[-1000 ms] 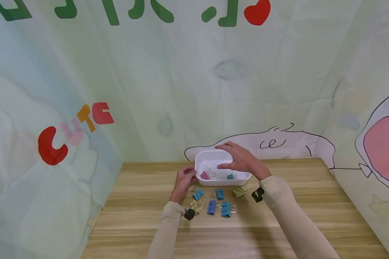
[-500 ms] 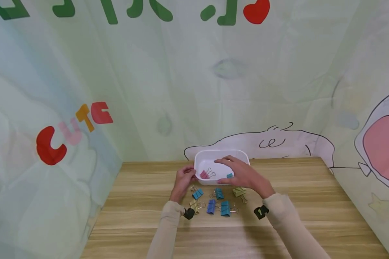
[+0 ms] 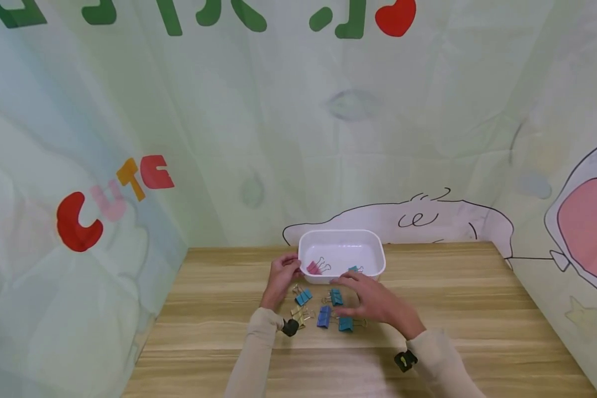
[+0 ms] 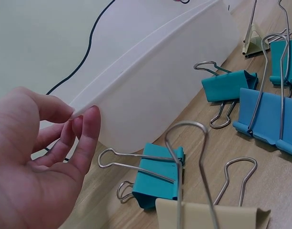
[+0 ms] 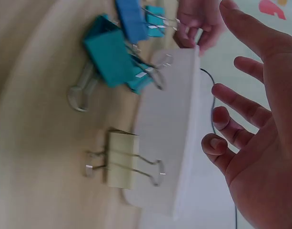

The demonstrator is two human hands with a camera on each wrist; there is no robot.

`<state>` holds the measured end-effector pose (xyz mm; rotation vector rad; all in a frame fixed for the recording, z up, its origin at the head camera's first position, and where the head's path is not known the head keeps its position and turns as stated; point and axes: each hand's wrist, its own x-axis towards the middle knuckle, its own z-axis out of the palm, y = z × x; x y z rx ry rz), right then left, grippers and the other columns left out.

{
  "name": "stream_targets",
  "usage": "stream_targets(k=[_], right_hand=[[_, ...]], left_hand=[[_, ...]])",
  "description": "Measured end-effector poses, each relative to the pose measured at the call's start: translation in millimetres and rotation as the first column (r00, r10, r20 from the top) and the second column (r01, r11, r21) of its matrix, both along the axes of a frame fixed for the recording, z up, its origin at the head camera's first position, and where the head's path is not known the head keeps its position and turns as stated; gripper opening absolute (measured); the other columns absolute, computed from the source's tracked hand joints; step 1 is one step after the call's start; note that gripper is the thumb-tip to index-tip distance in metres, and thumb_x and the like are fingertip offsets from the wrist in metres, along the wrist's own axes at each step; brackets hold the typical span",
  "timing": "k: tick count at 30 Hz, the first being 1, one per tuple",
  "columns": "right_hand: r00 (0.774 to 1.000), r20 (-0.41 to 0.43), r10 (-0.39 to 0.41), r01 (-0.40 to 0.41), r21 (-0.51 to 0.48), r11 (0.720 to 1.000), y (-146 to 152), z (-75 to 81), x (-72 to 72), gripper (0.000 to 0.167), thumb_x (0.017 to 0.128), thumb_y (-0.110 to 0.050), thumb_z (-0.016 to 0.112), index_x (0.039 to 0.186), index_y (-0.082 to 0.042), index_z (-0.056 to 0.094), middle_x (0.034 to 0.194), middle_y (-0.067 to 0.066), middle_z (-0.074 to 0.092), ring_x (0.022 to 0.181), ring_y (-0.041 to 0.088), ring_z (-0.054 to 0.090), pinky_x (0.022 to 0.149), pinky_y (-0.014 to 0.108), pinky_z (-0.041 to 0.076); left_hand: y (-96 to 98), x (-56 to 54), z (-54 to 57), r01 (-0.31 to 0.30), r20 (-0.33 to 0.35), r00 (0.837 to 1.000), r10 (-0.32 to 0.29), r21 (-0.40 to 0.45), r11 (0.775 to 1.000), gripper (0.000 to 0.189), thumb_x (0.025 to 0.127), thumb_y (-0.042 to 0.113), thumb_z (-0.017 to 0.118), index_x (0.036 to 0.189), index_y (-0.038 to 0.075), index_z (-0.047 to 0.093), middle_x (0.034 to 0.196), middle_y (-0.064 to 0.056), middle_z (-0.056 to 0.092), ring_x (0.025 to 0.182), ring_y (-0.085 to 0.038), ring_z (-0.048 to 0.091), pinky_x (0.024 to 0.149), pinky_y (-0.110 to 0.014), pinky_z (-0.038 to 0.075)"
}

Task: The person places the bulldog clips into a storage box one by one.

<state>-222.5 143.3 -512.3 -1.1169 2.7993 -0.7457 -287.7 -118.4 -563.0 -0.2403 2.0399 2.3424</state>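
Note:
At the left end of a white plastic box point(image 3: 341, 249), my left hand point(image 3: 281, 275) pinches the rim between thumb and fingers, as the left wrist view shows. Inside the box lie pink binder clips point(image 3: 315, 268) and a teal binder clip point(image 3: 354, 269). My right hand point(image 3: 378, 298) hovers in front of the box, fingers spread and holding nothing. Around it on the table are a small teal clip point(image 3: 335, 297), a blue clip point(image 3: 324, 317) and a larger teal clip point(image 3: 345, 324). A pale yellow clip point(image 5: 121, 160) beside the box is hidden behind that hand in the head view.
Nearer my left hand lie another teal clip point(image 3: 303, 297) and another yellow clip point(image 3: 299, 316). The wooden table point(image 3: 229, 331) ends at a printed cloth backdrop point(image 3: 258, 138), close behind the box.
My right hand has moved from over the box down and toward me, now above the clips in front. The left hand stays at the box rim.

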Motion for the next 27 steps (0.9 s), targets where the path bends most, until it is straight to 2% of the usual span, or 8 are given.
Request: stream_targets(k=[5, 11, 16, 20, 27], right_hand=[[0.999, 0.034, -0.01, 0.01, -0.005, 1.0, 5.2, -18.0, 12.9, 0.068, 0.087, -0.043, 0.084, 0.145, -0.018, 0.06, 0.141, 0.008, 0.059, 0.128, 0.028, 0.056, 0.107, 0.053, 0.05], [0.999, 0.045, -0.026, 0.027, -0.009, 1.0, 11.0, -31.2, 23.1, 0.069, 0.085, -0.048, 0.084, 0.141, -0.014, 0.063, 0.136, 0.006, 0.061, 0.124, 0.028, 0.059, 0.104, 0.053, 0.052], [0.998, 0.067, -0.013, 0.014, -0.019, 1.0, 14.3, -39.0, 26.2, 0.063, 0.085, -0.042, 0.086, 0.137, -0.015, 0.066, 0.131, 0.001, 0.062, 0.117, 0.022, 0.06, 0.102, 0.049, 0.054], [0.998, 0.065, 0.002, -0.001, -0.016, 1.0, 16.6, -45.7, 27.3, 0.06, 0.084, -0.037, 0.087, 0.136, -0.014, 0.066, 0.13, 0.005, 0.063, 0.116, 0.024, 0.06, 0.101, 0.051, 0.055], [0.999, 0.039, 0.013, -0.011, -0.041, 0.999, 21.6, -59.5, 29.9, 0.05, 0.086, -0.029, 0.086, 0.131, -0.015, 0.069, 0.126, 0.003, 0.064, 0.113, 0.021, 0.061, 0.1, 0.048, 0.056]], left_hand=[[0.3, 0.4, -1.2, 0.003, -0.005, 1.0, -0.003, 0.003, 1.0, 0.028, 0.101, -0.005, 0.058, 0.126, -0.016, 0.059, 0.115, -0.026, 0.061, 0.088, -0.027, 0.065, 0.084, -0.039, 0.063], [-0.4, -0.1, -0.6, 0.004, 0.002, 1.0, -0.004, 0.008, 1.0, 0.028, 0.101, -0.004, 0.059, 0.126, -0.016, 0.059, 0.115, -0.025, 0.061, 0.088, -0.026, 0.064, 0.081, -0.035, 0.063], [-0.8, 0.5, 0.4, 0.014, 0.006, 1.0, -0.013, -0.001, 1.0, 0.031, 0.102, -0.002, 0.059, 0.129, -0.016, 0.057, 0.119, -0.027, 0.06, 0.089, -0.026, 0.065, 0.084, -0.037, 0.063], [-0.6, 0.2, 1.7, 0.008, 0.011, 1.0, -0.008, -0.006, 1.0, 0.03, 0.102, -0.002, 0.059, 0.129, -0.015, 0.058, 0.12, -0.028, 0.06, 0.089, -0.024, 0.065, 0.086, -0.039, 0.063], [0.1, 1.4, 1.2, 0.006, -0.004, 1.0, -0.006, 0.006, 1.0, 0.029, 0.101, -0.005, 0.058, 0.128, -0.017, 0.058, 0.117, -0.029, 0.06, 0.087, -0.025, 0.064, 0.079, -0.032, 0.063]])
